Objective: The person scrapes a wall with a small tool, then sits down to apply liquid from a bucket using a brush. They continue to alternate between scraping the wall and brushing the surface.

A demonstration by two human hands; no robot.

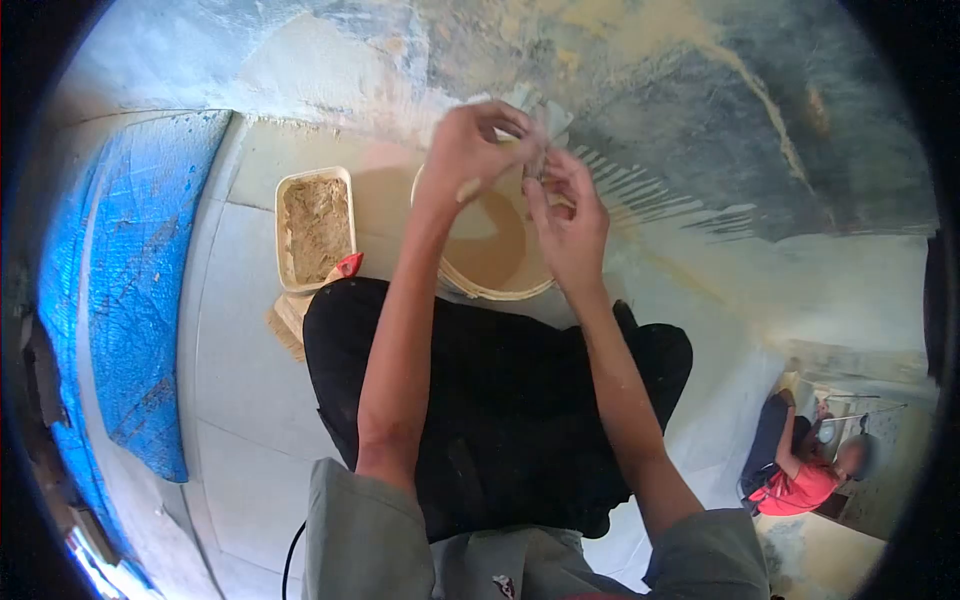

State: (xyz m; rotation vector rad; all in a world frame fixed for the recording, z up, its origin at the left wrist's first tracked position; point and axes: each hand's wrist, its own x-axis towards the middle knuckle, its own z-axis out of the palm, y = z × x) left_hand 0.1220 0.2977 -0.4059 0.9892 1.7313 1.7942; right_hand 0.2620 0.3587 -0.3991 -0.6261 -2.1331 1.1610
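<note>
Over a round bucket [505, 293] of tan liquid, my two hands come together close to the wall. My left hand [470, 155] is closed in a pinch, with a tan smear near its wrist. Opposite it, my right hand [570, 215] has its fingers curled and pinched. Between the fingertips is a thin greyish piece [537, 150], blurred against the wall, whose kind I cannot make out. To the left of the bucket stands a rectangular tub [282, 240] holding rough brown paste.
A brush with pale bristles [285, 330] and a red part [350, 265] lies by my knee. Blue sheeting [150, 290] covers the left side. The patchy plastered wall [660, 110] rises ahead. A person in a red top [800, 488] sits at the right.
</note>
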